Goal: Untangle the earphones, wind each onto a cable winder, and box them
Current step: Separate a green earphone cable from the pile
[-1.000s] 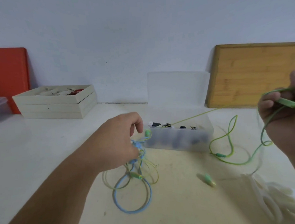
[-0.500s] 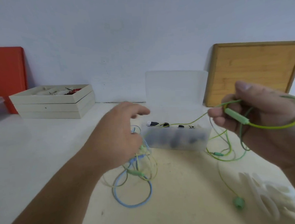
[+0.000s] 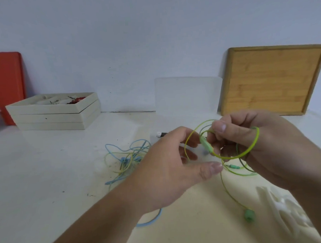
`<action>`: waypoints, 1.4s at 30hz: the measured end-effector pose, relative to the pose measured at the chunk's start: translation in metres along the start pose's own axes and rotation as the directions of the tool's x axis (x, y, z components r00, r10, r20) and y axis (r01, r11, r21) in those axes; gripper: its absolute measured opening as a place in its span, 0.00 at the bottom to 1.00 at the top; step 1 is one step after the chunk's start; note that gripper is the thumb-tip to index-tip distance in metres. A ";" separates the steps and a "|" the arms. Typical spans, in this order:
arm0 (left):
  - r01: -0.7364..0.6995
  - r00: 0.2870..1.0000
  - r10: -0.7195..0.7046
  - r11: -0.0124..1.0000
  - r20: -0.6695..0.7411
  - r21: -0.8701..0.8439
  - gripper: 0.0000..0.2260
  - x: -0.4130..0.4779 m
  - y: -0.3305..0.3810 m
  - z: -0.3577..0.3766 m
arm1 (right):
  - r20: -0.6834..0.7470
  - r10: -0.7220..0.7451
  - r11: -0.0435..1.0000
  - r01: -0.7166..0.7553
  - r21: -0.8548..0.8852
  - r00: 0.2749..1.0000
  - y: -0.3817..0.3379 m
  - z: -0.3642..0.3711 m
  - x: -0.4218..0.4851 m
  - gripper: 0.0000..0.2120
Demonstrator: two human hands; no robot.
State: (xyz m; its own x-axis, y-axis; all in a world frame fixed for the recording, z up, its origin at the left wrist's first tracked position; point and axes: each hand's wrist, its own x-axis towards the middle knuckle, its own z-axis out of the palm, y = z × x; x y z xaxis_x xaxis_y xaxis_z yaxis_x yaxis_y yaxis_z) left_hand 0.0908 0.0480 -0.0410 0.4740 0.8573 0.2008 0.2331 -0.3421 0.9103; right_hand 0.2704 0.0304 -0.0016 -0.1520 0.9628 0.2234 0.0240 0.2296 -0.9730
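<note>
pinching the thin green earphone cable at its oblong inline remote, the right hand wears a round loop over its fingers. the left hand is half-open beside it, gripping nothing. the blue cable lies tangled on the smooth table.

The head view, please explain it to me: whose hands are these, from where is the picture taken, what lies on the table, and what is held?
No machine here: a person works bare-handed, and a camera on the head looks down. The right hand pinches the thin green earphone cable, looped round its fingers; one green earbud trails below. The left hand hovers at the loop, open. On the white table lie the tangled blue earphone cable, white plastic cable winders and a clear plastic box with lid up.
</note>
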 end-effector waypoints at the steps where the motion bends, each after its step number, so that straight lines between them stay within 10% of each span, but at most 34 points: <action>1: 0.007 1.000 -0.007 0.999 -0.003 -0.050 0.22 0.000 -0.001 0.002 | 0.014 0.000 1.000 0.000 -0.022 1.000 -0.001 0.000 -0.001 0.13; 9: 0.025 0.999 -0.031 0.984 -0.032 -0.174 0.03 0.000 0.004 -0.002 | 0.078 -0.038 0.999 0.038 -0.003 0.996 -0.001 -0.007 -0.003 0.17; 17: 0.124 0.958 -0.265 0.726 -0.109 -0.676 0.14 0.004 0.022 -0.013 | -0.259 0.132 0.991 -0.119 0.065 0.957 0.010 -0.032 0.012 0.15; 25: 0.115 0.822 -0.476 0.675 -0.312 -0.728 0.24 0.011 0.005 -0.029 | -0.099 0.170 0.804 -0.080 0.589 0.981 -0.002 -0.048 0.014 0.12; 32: 0.216 0.966 -0.253 0.693 0.048 -0.688 0.43 0.007 0.007 -0.024 | 0.030 0.099 0.825 -0.099 0.557 0.995 0.006 -0.044 0.007 0.25; 37: 0.341 0.918 -0.125 0.732 0.375 -0.590 0.48 0.005 0.005 -0.029 | -0.055 0.162 0.881 -0.120 0.457 0.985 0.009 -0.038 0.012 0.24; 42: 0.203 0.979 -0.147 0.803 0.144 -0.561 0.19 0.002 0.008 -0.036 | -0.392 0.350 0.611 0.110 0.784 0.851 -0.004 -0.044 0.024 0.20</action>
State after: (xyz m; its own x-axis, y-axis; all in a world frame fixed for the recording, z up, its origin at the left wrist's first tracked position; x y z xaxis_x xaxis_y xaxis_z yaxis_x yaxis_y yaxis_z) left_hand 0.0629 0.0608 -0.0201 0.5515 0.8341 0.0105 -0.1926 0.1150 0.9745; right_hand 0.3105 0.0587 0.0098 0.2662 0.9555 -0.1272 -0.7768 0.1345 -0.6152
